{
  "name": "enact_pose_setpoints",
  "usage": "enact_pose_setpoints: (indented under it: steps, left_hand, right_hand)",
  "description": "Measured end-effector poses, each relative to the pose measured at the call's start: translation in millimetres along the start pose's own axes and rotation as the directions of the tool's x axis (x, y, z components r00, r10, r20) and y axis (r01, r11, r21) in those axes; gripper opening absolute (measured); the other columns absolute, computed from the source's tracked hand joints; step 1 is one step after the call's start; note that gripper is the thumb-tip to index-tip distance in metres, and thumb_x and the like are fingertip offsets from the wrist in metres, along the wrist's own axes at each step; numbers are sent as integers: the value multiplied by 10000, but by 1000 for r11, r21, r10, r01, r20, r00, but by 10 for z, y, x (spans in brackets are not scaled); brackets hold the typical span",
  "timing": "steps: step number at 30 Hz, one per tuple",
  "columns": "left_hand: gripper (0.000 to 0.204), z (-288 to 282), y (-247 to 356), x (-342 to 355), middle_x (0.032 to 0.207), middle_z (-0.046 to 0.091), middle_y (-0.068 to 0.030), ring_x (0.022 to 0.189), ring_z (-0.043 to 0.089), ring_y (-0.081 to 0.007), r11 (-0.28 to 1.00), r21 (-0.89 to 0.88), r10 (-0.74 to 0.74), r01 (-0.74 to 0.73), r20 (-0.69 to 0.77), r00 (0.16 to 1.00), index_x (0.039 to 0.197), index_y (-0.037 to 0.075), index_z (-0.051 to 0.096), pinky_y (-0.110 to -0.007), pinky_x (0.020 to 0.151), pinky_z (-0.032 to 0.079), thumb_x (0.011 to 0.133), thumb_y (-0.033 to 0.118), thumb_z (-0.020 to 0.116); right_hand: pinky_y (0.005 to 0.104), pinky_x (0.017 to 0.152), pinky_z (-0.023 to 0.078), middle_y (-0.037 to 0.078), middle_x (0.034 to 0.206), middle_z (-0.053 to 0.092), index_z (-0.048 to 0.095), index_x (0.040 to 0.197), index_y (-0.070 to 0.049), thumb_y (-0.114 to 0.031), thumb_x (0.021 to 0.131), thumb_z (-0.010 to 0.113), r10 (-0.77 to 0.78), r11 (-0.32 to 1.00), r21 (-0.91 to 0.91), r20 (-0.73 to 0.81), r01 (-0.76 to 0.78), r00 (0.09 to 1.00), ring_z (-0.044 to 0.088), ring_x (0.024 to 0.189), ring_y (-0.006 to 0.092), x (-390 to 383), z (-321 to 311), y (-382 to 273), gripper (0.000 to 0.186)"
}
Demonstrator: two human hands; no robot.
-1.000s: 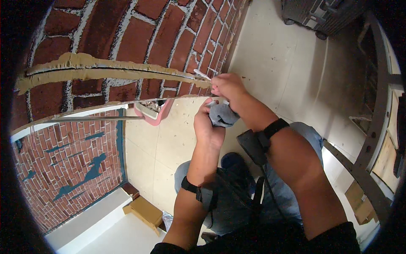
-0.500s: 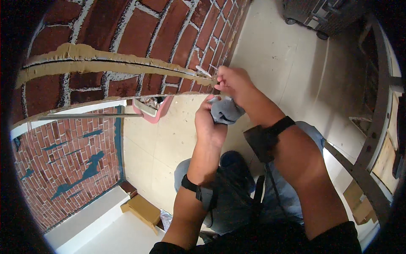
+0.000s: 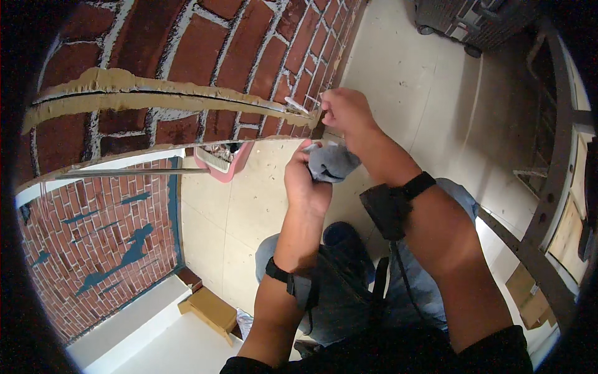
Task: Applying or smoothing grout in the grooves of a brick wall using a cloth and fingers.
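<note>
My left hand is closed around a bunched grey cloth, palm up, below the end of the brick-patterned wall panel. My right hand has its fingers curled into a pinch beside the panel's edge. Its fingertips meet a thin white piece, but what sits between them is too small to make out. Close by, a small white strip sticks up at the end of the dark gap in the panel, which is bordered by tan tape.
A pink and white tray sits on the floor beneath the panel. A metal pole runs to its left. At the far right are a dark wheeled case and a metal frame. A cardboard box lies lower left.
My right hand has shifted slightly up and away from the cloth. The left hand with the grey cloth has barely moved.
</note>
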State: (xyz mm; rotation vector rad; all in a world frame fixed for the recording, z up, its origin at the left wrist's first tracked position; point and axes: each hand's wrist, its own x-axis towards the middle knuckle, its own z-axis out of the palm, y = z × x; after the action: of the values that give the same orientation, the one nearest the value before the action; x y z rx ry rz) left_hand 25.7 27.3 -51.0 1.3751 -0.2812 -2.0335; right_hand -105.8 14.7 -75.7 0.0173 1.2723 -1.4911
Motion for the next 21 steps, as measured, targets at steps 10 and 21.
enact_pose_setpoints:
  steps: [10,21]
  left_hand:
    - [251,-246,-890,120,913,602,-71,790,570,-178,658,753,-141,-14,142,980,1089,86,558,-318,724,482,870,197,504]
    - [305,-33,-281,-8,980,581,-76,919,574,-211,992,-105,-45,74,255,966,1103,43,500,-324,836,474,916,259,395]
  right_hand:
    - [438,673,484,186,762,622,634,788,-28,-201,746,607,33,421,-651,707,632,706,617,725,347,-761,471,303,180]
    - [401,830,460,182,1027,608,547,1195,-86,-190,783,574,-6,-24,-841,540,540,841,582,966,336,-739,-137,-291,425]
